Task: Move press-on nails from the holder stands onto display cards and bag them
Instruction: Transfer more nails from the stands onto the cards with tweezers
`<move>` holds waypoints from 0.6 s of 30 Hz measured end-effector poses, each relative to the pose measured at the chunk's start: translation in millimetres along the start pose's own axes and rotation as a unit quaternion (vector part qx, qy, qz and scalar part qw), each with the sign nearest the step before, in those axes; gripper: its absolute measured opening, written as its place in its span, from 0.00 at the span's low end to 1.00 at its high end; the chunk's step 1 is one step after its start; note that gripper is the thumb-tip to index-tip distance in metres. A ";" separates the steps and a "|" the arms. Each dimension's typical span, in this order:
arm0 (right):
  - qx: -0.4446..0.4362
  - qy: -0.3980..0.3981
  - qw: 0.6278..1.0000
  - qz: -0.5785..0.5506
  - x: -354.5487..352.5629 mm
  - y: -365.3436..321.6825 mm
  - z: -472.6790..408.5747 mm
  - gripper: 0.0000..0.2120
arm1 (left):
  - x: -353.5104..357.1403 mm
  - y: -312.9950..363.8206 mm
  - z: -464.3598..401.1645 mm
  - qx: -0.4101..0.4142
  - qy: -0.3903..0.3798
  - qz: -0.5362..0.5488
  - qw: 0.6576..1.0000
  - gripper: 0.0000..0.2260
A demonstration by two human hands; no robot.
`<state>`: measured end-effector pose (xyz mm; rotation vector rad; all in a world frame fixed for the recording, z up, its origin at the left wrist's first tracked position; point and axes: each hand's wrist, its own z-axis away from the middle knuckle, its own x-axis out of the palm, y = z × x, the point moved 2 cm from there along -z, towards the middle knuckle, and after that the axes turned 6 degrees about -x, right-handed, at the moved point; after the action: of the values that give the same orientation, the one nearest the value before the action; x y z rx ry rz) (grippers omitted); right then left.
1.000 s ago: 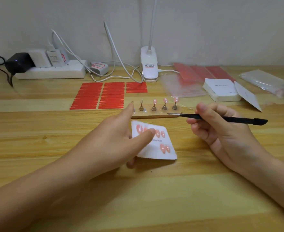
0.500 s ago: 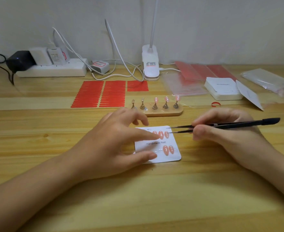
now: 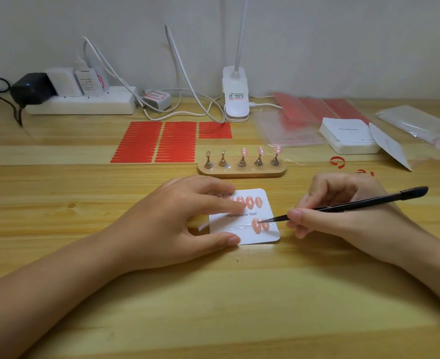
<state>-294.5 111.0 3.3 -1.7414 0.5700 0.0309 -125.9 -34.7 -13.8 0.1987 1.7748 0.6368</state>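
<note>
Everywhere pale wooden desk (image 3: 58,229) below grey wall (image 3: 343,35); right hand (image 3: 343,216) gripping tweezers (image 3: 356,206).

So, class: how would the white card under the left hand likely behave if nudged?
The card looks thin and light, so it would probably slide on the smooth table; the left hand pins it. One corner already lifts, suggesting it bends easily.

Pale wooden table (image 3: 213,307). At the back edge: white power strip (image 3: 84,103), clip lamp (image 3: 235,99). Mid-table: red adhesive strips (image 3: 154,142), wooden nail stand (image 3: 242,169) (three pegs carrying nails). Nearer: white display card (image 3: 247,216). Toward the right edge: card stack (image 3: 348,136), clear bags (image 3: 418,126).
</note>
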 end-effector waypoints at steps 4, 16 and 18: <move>-0.002 0.005 1.000 -0.006 -0.2 1.6 -0.6 0.07 | 0.1 -1.6 0.1 -0.012 -0.005 0.020 1.000 0.21; -0.016 -0.012 0.999 0.029 0.4 2.7 -0.4 0.07 | 1.1 -1.3 -0.1 -0.022 -0.005 0.029 0.999 0.22; -0.019 -0.014 0.999 0.028 0.8 2.2 0.2 0.06 | 1.1 -1.1 -0.1 -0.022 -0.006 0.029 0.999 0.22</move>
<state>-294.6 110.5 1.0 -1.7582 0.6007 0.1054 -126.1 -35.1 -15.3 0.2239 1.7477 0.7132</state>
